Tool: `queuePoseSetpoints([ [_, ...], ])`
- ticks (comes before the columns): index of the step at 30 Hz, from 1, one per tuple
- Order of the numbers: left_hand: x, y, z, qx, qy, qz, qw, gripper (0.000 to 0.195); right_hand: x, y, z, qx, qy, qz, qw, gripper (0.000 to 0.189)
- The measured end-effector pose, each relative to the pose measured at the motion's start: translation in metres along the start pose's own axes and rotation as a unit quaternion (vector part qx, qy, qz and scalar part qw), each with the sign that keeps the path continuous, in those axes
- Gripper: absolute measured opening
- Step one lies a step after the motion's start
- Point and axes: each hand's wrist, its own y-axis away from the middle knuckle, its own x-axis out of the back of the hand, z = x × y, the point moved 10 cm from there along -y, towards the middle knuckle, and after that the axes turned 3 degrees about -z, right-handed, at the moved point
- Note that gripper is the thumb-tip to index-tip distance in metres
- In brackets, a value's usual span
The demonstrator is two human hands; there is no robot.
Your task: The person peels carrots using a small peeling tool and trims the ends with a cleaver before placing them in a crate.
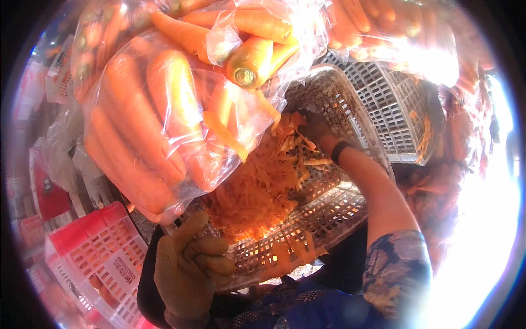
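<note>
A heap of orange carrot peelings [254, 185] lies in a dirty perforated plastic crate [341, 222] before me. My right hand [314, 125], in a dark glove with a black band at the wrist, reaches into the crate at the heap's far edge; its fingers are shadowed and partly hidden. My left hand [195, 255], in a brownish work glove, is at the crate's near left side with its fingers bent; nothing shows in it. Above the heap, a clear plastic bag of carrots [135, 123] overhangs the crate, with strips of peel on it.
More bagged carrots [370, 24] are at the top right. A light slatted plastic crate [386, 111] stands beyond the dirty crate, with peel on its side. At the lower left is a red and clear plastic crate [98, 246]. Strong glare covers the right side.
</note>
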Motion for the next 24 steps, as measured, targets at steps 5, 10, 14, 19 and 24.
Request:
queuePoseSetpoints([
  [5, 0.005, 0.004, -0.002, -0.012, -0.024, -0.009, 1.000, 0.075, -0.020, 0.024, 0.004, -0.063, -0.152, 0.007, 0.986, 0.075],
  [10, -0.010, -0.009, -0.018, 0.015, 0.089, -0.141, 0.986, 0.068, 0.008, 0.071, -0.026, -0.041, -0.105, -0.052, 0.992, 0.079],
  [14, -0.023, 0.005, -0.026, -0.015, -0.102, -0.119, 0.988, 0.071, 0.066, 0.138, -0.124, -0.055, -0.147, -0.273, 0.949, 0.072],
  [19, -0.013, -0.021, -0.074, 0.016, -0.148, -0.232, 0.961, 0.081, 0.129, 0.243, -0.252, 0.216, -0.162, -0.265, 0.926, 0.057],
  [24, -0.056, 0.040, -0.102, 0.071, -0.087, -0.408, 0.906, 0.080, 0.138, 0.373, -0.342, 0.442, -0.032, -0.233, 0.866, 0.059],
])
